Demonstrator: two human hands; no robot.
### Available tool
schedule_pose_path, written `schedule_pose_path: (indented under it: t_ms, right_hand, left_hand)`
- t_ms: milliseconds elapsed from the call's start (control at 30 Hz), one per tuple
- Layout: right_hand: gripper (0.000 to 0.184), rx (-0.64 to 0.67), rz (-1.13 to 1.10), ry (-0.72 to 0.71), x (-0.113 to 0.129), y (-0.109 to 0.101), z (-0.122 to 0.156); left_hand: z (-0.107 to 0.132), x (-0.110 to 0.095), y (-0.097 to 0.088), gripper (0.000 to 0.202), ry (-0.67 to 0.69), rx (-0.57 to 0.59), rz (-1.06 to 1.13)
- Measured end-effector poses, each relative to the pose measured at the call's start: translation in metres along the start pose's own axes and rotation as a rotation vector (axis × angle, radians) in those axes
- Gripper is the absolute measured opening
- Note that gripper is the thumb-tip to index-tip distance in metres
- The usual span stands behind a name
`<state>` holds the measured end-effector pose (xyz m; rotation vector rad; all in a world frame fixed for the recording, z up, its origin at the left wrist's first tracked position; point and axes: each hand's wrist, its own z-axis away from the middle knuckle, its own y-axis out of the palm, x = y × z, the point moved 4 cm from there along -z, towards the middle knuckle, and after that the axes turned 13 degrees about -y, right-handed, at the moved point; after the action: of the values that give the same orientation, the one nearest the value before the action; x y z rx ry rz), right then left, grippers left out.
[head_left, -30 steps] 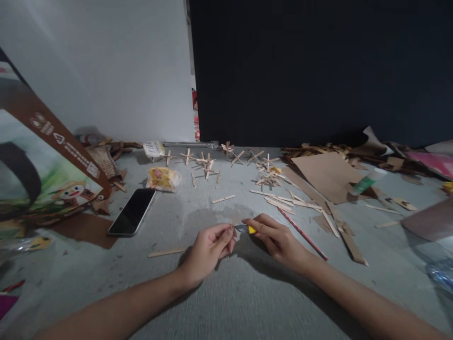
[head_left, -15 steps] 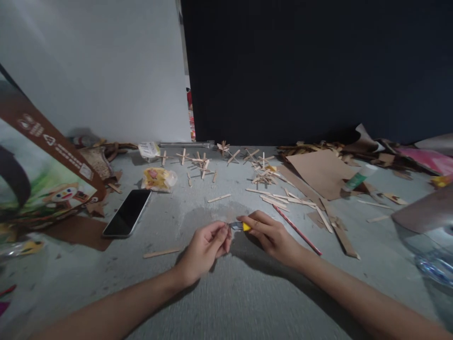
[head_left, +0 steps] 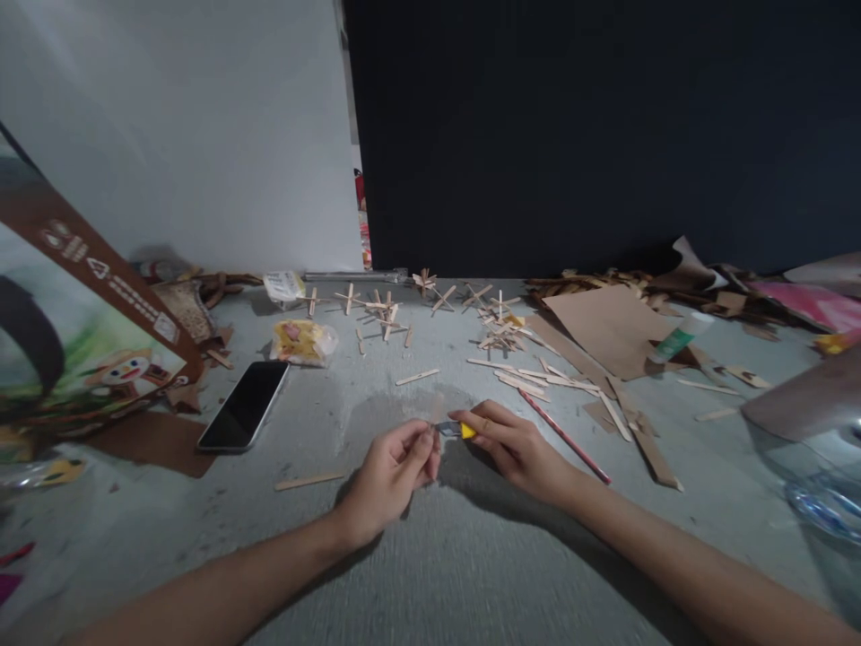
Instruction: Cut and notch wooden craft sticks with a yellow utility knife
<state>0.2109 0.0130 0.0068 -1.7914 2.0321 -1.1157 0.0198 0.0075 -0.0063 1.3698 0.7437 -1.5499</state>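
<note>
In the middle of the table my right hand (head_left: 517, 449) grips a small utility knife (head_left: 466, 432) with a yellow body, its grey blade end pointing left. The blade reaches the fingertips of my left hand (head_left: 396, 467). Those fingers are pinched together, and what lies between them is mostly hidden. Beyond both hands lies a single wooden craft stick (head_left: 417, 377); another stick (head_left: 309, 482) is left of my left wrist. A loose pile of craft sticks (head_left: 538, 377) and a red pencil (head_left: 565, 437) lie close to my right hand.
Crossed stick pieces (head_left: 388, 316) stand along the back. On the left are a phone (head_left: 246, 406), a yellow packet (head_left: 300, 343) and a printed bag (head_left: 100, 305). Brown cardboard (head_left: 598, 332), a glue stick (head_left: 682, 337) and a clear plastic item (head_left: 827, 502) occupy the right.
The hands and the knife hold nearly the same pose. The view has shifted very slightly; nothing has been picked up or let go.
</note>
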Motion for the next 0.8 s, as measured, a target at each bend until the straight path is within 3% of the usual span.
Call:
schedule_pose_path:
  t_ms: [367,800]
  right_hand:
    - [0.044,0.018,-0.022,-0.01,-0.0002,-0.0001,0.0017]
    - [0.046,0.045,-0.004,-0.046,0.0053,0.0024,0.0015]
  left_hand:
    - [0.0013,-0.001,0.0012,0.057,0.002,0.07,-0.052]
    - [-0.0001,0.0038,0.003,0.059,-0.02,0.059,-0.069]
